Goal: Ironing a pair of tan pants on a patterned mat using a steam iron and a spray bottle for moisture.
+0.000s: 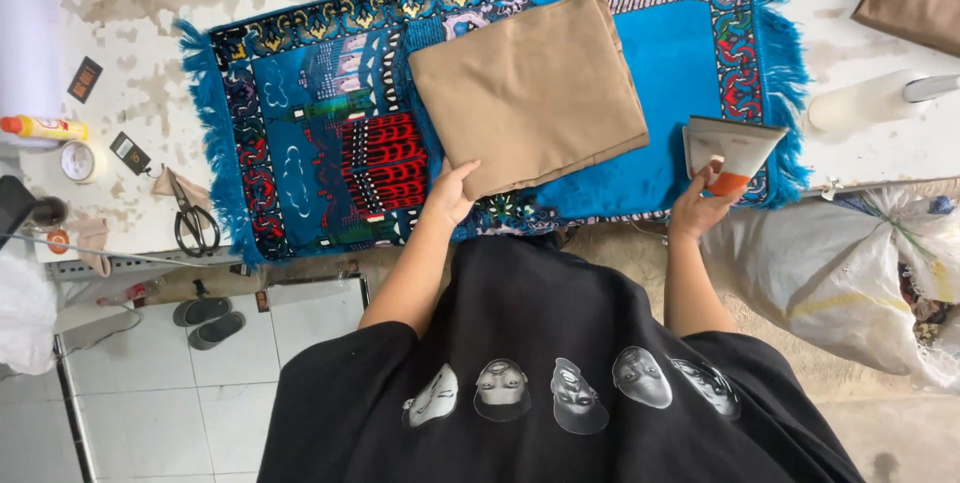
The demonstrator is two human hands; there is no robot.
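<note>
Folded tan cloth (pixel 530 88), corner under left hand (pixel 452 193)

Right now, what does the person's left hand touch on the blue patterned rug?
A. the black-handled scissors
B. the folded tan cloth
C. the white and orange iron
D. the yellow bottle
B: the left hand rests on the near corner of the folded tan cloth on the blue patterned rug, while the right hand holds the white and orange iron.

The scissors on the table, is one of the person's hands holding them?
No. The scissors lie untouched at the table's edge, while the left hand rests on the folded tan cloth and the right hand grips the iron.
</note>
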